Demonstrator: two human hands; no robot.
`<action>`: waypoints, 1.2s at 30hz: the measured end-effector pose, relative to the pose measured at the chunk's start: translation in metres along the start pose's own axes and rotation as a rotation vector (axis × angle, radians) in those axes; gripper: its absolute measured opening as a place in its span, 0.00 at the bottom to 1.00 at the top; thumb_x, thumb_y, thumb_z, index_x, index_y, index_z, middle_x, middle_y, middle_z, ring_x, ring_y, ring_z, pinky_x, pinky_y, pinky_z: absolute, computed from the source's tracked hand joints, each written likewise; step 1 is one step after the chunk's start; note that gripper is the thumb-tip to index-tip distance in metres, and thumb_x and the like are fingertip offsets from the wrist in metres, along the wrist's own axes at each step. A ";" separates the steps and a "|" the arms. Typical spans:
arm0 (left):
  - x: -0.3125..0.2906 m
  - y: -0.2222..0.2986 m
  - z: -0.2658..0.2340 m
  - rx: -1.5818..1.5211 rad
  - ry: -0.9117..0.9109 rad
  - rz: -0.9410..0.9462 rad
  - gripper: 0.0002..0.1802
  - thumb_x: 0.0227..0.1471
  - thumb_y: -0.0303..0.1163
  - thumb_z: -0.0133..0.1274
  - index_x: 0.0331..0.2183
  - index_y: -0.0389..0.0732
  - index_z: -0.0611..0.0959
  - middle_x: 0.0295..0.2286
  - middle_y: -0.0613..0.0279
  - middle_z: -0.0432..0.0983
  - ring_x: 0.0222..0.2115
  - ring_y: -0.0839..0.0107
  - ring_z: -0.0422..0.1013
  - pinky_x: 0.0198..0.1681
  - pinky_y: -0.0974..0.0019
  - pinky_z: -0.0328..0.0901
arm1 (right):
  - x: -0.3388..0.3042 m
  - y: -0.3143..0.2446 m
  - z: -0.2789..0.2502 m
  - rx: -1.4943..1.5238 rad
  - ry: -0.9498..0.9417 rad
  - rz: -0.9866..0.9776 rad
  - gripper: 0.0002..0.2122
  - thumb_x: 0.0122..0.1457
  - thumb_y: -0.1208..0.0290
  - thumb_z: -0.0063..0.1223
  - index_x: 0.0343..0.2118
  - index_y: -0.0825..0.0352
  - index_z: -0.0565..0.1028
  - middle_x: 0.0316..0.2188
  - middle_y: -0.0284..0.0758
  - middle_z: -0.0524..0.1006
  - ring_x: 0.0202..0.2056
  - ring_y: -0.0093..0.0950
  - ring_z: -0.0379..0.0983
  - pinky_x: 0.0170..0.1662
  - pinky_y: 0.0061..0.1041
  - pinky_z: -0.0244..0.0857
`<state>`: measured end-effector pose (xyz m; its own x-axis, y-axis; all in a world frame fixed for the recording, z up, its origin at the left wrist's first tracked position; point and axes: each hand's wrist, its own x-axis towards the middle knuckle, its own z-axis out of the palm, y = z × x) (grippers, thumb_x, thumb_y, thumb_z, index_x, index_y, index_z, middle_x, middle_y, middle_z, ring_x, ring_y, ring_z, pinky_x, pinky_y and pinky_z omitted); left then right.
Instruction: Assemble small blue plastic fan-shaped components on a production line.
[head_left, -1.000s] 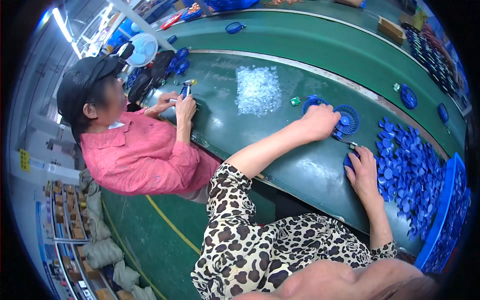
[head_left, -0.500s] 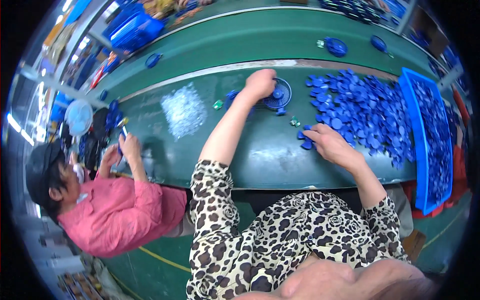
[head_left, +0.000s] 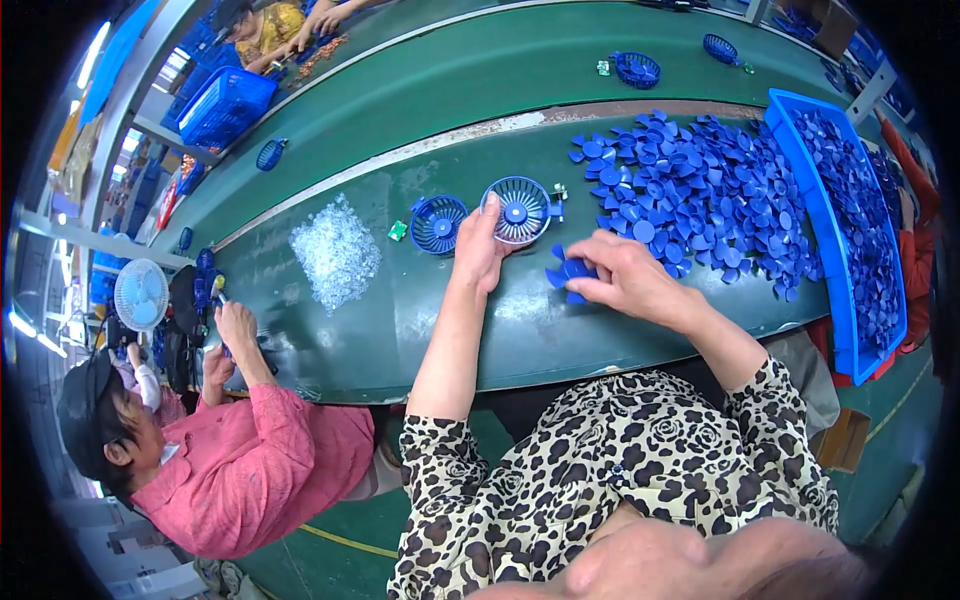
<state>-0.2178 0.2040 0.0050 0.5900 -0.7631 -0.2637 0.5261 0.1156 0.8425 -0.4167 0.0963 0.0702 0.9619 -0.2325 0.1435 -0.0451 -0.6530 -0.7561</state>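
My left hand (head_left: 480, 245) is closed on a round blue fan housing (head_left: 519, 207) with a ribbed cage, its thumb over the near rim. A small green circuit board (head_left: 560, 192) hangs at that housing's right side. My right hand (head_left: 630, 278) pinches a blue fan blade (head_left: 572, 272) just below and right of the housing, the two apart. Left of my left hand a second blue fan housing (head_left: 438, 224) lies on the green table, with another green circuit board (head_left: 398, 231) beside it.
Loose blue fan blades (head_left: 690, 190) are heaped at right, next to a blue bin (head_left: 845, 230) full of more. Small clear parts (head_left: 336, 252) form a pile at left. Beyond runs a green conveyor (head_left: 470, 95) carrying housings. A person in pink (head_left: 240, 460) works at left.
My left hand has lifted the fan housing off the table and turned it, drawing it nearer. My right hand has moved left from the edge of the heap with a fan blade.
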 end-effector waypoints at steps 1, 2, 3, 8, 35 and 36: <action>-0.001 -0.001 0.002 0.015 -0.037 0.008 0.22 0.59 0.48 0.45 0.40 0.36 0.74 0.34 0.58 0.76 0.34 0.67 0.76 0.39 0.58 0.73 | 0.006 0.000 0.001 -0.037 0.059 -0.013 0.15 0.49 0.68 0.60 0.39 0.69 0.74 0.27 0.40 0.72 0.28 0.37 0.71 0.31 0.34 0.65; -0.004 0.001 0.008 0.002 -0.059 0.018 0.23 0.59 0.49 0.45 0.39 0.37 0.75 0.34 0.59 0.76 0.34 0.69 0.75 0.39 0.61 0.73 | 0.011 0.002 0.004 -0.088 0.116 -0.045 0.16 0.49 0.68 0.60 0.39 0.68 0.73 0.28 0.40 0.71 0.28 0.38 0.72 0.30 0.34 0.66; -0.005 -0.001 0.007 0.001 -0.063 0.006 0.23 0.59 0.49 0.45 0.39 0.37 0.75 0.34 0.59 0.76 0.34 0.69 0.75 0.39 0.61 0.73 | 0.018 0.001 0.006 -0.148 0.185 -0.101 0.15 0.48 0.69 0.61 0.39 0.68 0.74 0.27 0.38 0.70 0.26 0.35 0.71 0.28 0.32 0.65; -0.014 -0.002 0.015 -0.051 -0.120 -0.013 0.23 0.61 0.50 0.41 0.38 0.38 0.77 0.34 0.62 0.76 0.33 0.75 0.74 0.36 0.68 0.71 | 0.047 0.004 0.014 -0.454 0.257 -0.170 0.16 0.48 0.68 0.61 0.40 0.65 0.71 0.29 0.38 0.68 0.27 0.38 0.72 0.26 0.35 0.66; -0.008 0.018 -0.002 0.745 0.255 0.574 0.16 0.52 0.31 0.56 0.42 0.35 0.76 0.32 0.60 0.76 0.32 0.74 0.71 0.38 0.70 0.66 | 0.125 0.071 0.007 0.232 -0.133 0.070 0.19 0.46 0.59 0.65 0.29 0.74 0.75 0.21 0.33 0.75 0.25 0.19 0.67 0.28 0.26 0.63; -0.007 0.026 -0.006 0.802 0.364 0.708 0.16 0.54 0.32 0.54 0.43 0.35 0.76 0.33 0.59 0.76 0.33 0.72 0.72 0.39 0.68 0.67 | 0.137 0.066 -0.008 0.126 -0.058 0.227 0.18 0.48 0.59 0.64 0.31 0.73 0.76 0.23 0.32 0.76 0.25 0.20 0.68 0.28 0.24 0.65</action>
<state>-0.2045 0.2165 0.0259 0.8115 -0.4423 0.3818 -0.4650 -0.0932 0.8804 -0.2897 0.0154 0.0448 0.9449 -0.3192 -0.0731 -0.2314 -0.4928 -0.8388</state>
